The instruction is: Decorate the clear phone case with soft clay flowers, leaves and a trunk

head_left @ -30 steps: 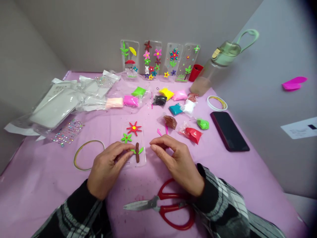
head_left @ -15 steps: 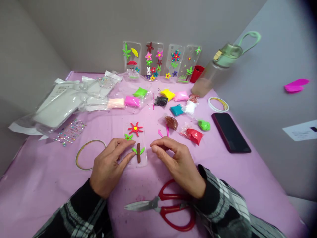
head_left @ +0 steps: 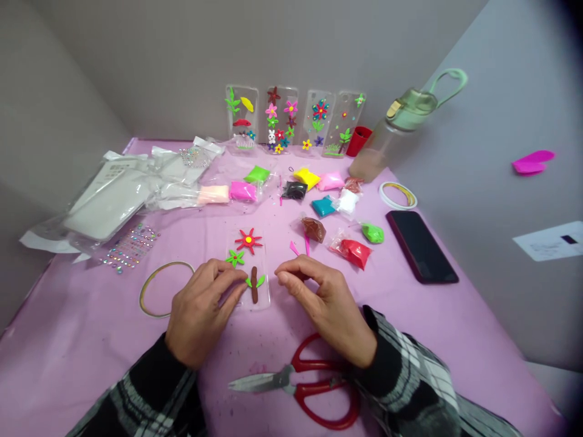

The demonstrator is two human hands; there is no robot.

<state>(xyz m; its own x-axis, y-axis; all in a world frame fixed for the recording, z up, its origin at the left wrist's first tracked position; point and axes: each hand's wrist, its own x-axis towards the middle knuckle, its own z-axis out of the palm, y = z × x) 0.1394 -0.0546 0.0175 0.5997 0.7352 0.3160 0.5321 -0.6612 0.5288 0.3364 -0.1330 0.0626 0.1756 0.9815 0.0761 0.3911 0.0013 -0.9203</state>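
Observation:
A clear phone case (head_left: 263,300) lies flat before me, bearing a red clay flower (head_left: 248,240), a green clay flower (head_left: 235,258) and a brown clay stem (head_left: 254,285). Green clay leaves (head_left: 261,280) flank the stem on both sides. My left hand (head_left: 204,306) reaches over the case's left edge, thumb and index fingertip closed at the left leaf. Just right of the case, my right hand (head_left: 325,303) is held with thumb and index pressed together; whatever sits between them, if anything, is too small to make out. Red-handled scissors (head_left: 285,379) lie below, partly under my right forearm.
Several decorated cases (head_left: 282,118) lean at the back wall, near a bottle (head_left: 387,139). Clay packets (head_left: 323,206) spread across the middle. A phone (head_left: 422,247) and tape roll (head_left: 398,195) lie right; bagged cases (head_left: 107,200), a gem sheet (head_left: 130,247) and a ring (head_left: 148,285) lie left.
My left thumb and index finger have closed together at the left leaf, the index moving down off the green flower. My right hand stays nearly the same. The view has tilted slightly.

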